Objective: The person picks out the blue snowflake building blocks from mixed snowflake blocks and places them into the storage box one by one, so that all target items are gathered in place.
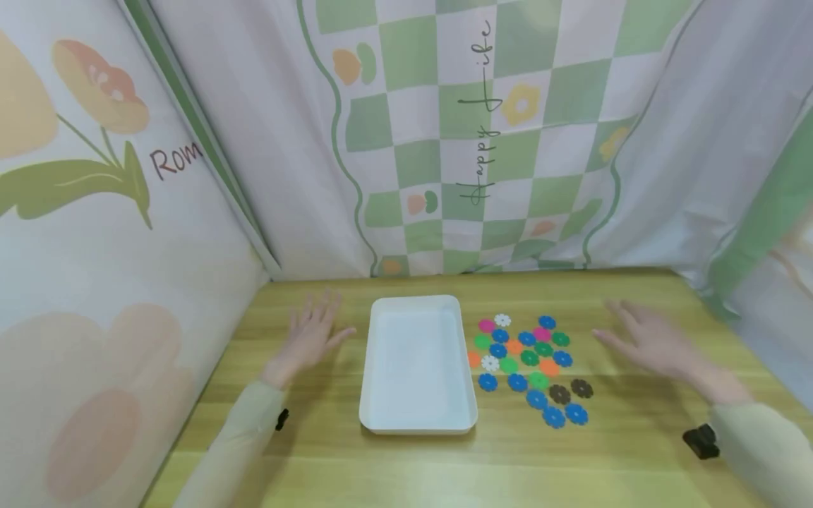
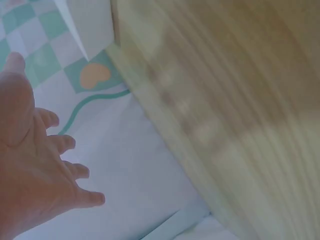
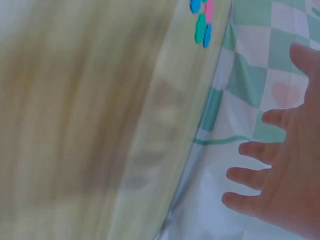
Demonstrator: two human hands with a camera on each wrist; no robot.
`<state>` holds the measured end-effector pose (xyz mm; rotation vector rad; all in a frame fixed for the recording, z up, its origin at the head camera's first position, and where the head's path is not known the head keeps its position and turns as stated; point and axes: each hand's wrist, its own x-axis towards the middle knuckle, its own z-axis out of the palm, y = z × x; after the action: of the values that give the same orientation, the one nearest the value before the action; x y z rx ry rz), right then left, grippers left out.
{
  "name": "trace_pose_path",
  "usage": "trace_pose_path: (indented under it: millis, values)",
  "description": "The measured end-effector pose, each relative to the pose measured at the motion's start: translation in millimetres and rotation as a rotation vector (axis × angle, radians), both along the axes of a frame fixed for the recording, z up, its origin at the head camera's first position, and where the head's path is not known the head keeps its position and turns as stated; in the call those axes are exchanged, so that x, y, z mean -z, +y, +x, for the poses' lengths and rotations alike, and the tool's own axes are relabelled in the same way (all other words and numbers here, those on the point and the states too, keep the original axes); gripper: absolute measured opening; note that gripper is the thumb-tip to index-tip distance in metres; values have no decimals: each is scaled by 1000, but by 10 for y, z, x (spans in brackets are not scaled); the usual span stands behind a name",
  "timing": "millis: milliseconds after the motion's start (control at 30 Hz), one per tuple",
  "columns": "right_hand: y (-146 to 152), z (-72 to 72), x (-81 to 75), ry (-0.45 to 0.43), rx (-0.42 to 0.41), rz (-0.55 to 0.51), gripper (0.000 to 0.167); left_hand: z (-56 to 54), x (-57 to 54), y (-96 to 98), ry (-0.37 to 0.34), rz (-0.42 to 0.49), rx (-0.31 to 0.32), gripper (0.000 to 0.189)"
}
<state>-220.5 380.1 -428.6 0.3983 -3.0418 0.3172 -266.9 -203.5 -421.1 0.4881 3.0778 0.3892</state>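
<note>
My left hand (image 1: 311, 335) hovers over the table to the left of a white tray (image 1: 367, 374), fingers spread and holding nothing. In the left wrist view the same hand (image 2: 37, 155) shows its palm and outstretched fingers. To the right of the scattered discs, my right hand (image 1: 654, 343) is held over the table with its fingers extended. Its bare palm (image 3: 290, 170) shows in the right wrist view. Flat flower-shaped plastic discs lie between the tray and that hand, among them a blue disc (image 1: 554, 417), a brown disc (image 1: 581, 388) and a white disc (image 1: 502, 320).
The wooden table (image 1: 419, 473) ends at the back against a checked curtain (image 1: 413, 113). A printed cloth wall (image 1: 127, 282) borders the left side, and more curtain (image 1: 762, 204) hangs at the right. More discs in green, orange and pink lie in the same scatter.
</note>
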Motion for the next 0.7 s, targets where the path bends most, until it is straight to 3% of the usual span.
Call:
trace_pose_path:
  millis: [167,400,700]
  values:
    - [-105,143,14,-20,-41,-86,78,31,80,60,1,-23,60,83]
    - [-193,317,102,61,-132,-176,71,84,167,152,11,-19,158,78]
    - [-254,513,199,-26,-172,-293,63,96,301,150,-14,20,252,74]
